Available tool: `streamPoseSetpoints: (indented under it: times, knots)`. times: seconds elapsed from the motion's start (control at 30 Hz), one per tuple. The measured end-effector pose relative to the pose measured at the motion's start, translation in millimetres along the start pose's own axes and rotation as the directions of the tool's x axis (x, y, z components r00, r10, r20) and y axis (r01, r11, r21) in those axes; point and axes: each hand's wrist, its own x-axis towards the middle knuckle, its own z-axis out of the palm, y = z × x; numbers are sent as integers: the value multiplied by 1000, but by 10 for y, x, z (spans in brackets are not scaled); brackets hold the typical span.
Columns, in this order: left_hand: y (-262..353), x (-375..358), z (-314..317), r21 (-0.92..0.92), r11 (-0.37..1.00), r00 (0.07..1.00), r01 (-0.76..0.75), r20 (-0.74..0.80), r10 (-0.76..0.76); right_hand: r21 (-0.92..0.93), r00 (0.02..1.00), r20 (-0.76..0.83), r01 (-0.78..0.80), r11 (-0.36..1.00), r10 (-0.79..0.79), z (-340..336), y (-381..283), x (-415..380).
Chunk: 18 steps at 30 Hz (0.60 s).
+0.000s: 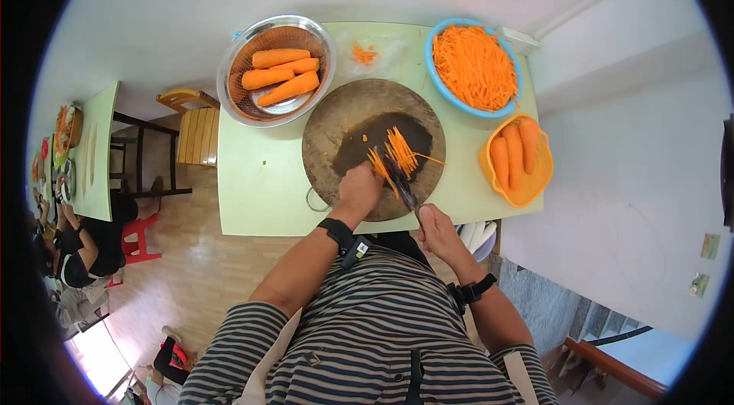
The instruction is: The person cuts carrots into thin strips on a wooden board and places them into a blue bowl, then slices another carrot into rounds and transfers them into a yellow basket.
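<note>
A round wooden chopping board with a dark, wet middle lies before me. My right hand is closed around the handle of a kitchen knife, whose dark blade points away from me over the board. Just left of the blade, my left hand has its fingers curled down on a small bunch of carrot pieces. To the right of the blade lie cut carrot shreds, a few sticking out sideways. The tips of my left fingers are partly hidden.
A steel bowl with a brown strainer holds several peeled carrots. Behind the board lies a plastic bag with carrot scraps. At right stand a blue basin heaped with shreds and a yellow basket of carrots. People sit at another table leftward.
</note>
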Motion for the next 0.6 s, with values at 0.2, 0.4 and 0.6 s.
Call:
streamPoseSetpoints:
  times: [0.2,0.4,0.6]
  knots:
    - [-74,-55,13,-195,964,978,184,-63,-199,-41,997,79,-17,999,20,-28,-13,21]
    - [-69,54,21,-134,982,991,134,9,-134,-52,996,81,-23,998,27,-47,30,43]
    - [-37,119,22,-106,960,962,261,112,-249,-20,1000,-6,-15,1000,15,-29,133,91]
